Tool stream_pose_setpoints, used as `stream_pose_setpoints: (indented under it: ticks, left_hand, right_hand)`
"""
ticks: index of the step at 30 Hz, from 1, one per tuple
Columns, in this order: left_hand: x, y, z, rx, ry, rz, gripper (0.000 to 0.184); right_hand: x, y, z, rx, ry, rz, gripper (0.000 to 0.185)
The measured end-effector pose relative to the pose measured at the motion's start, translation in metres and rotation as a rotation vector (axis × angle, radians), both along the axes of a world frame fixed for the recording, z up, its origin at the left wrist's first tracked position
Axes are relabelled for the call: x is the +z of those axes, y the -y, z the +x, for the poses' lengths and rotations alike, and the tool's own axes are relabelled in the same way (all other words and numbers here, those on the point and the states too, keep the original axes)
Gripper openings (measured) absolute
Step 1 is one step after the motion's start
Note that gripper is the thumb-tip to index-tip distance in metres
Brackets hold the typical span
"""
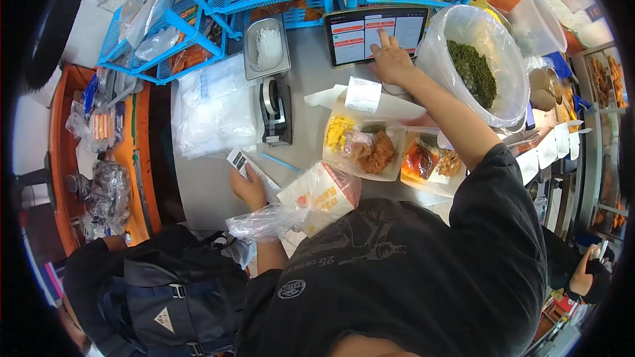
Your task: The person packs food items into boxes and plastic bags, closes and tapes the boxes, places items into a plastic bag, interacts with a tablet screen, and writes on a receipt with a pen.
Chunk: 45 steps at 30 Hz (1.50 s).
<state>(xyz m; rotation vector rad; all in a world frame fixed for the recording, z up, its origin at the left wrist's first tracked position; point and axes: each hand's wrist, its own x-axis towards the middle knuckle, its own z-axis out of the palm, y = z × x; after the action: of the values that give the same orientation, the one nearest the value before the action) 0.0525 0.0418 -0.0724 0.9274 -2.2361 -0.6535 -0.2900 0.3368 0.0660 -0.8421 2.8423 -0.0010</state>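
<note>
My right hand reaches to the tablet, its fingers apart at the lit screen with red bars. In my left hand is a printed paper slip, pinched by its edge. A bagged food box hangs in clear plastic by my left forearm. On the metal counter lies an open box with fried chicken and yellow food, a white label on its lid. Beside it another open box holds food in red sauce.
Blue racks stand at the back. A large tub of green leaves is at the right. Plastic bags, a metal tray and a tape dispenser lie left. A person with a backpack is close at lower left.
</note>
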Motion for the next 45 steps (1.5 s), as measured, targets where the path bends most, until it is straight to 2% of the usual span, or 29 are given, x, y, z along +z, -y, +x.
stream_pose_setpoints:
  ticks: [3,6,14,21,23,27,32,35,39,45]
  left_hand:
    - [0.002,0.000,0.000,-0.003,0.036,-0.028,0.018]
    - [0.013,-0.004,-0.002,-0.018,0.024,-0.005,0.019]
    - [0.004,-0.002,0.000,-0.001,0.006,0.005,0.017]
    - [0.018,-0.009,-0.004,0.000,-0.008,0.021,0.016]
    - [0.019,-0.010,-0.005,0.007,0.000,0.015,0.017]
    - [0.015,-0.007,-0.005,-0.018,-0.037,0.005,0.016]
    - [0.009,-0.004,-0.003,-0.018,-0.044,0.006,0.017]
    - [0.000,0.000,-0.001,-0.006,-0.029,-0.017,0.018]
    - [0.012,-0.006,-0.004,0.008,-0.019,-0.021,0.018]
    - [0.016,-0.008,-0.004,0.001,-0.007,-0.024,0.016]
  right_hand:
    - [-0.017,0.001,-0.002,0.201,0.085,0.109,0.044]
    - [-0.022,0.001,0.005,0.353,0.156,0.340,0.041]
    - [-0.022,0.002,-0.007,0.213,0.065,0.199,0.040]
    - [-0.010,0.002,-0.003,0.135,-0.019,0.050,0.045]
    - [-0.029,0.000,-0.004,0.191,-0.013,0.119,0.044]
    - [-0.012,0.001,0.012,0.295,0.110,0.385,0.050]
    - [-0.034,-0.003,0.013,0.278,0.127,0.335,0.056]
    - [-0.030,-0.001,0.013,0.273,0.160,0.357,0.056]
    - [-0.026,0.000,0.012,0.283,0.190,0.405,0.056]
    - [-0.024,-0.001,0.011,0.268,0.210,0.342,0.057]
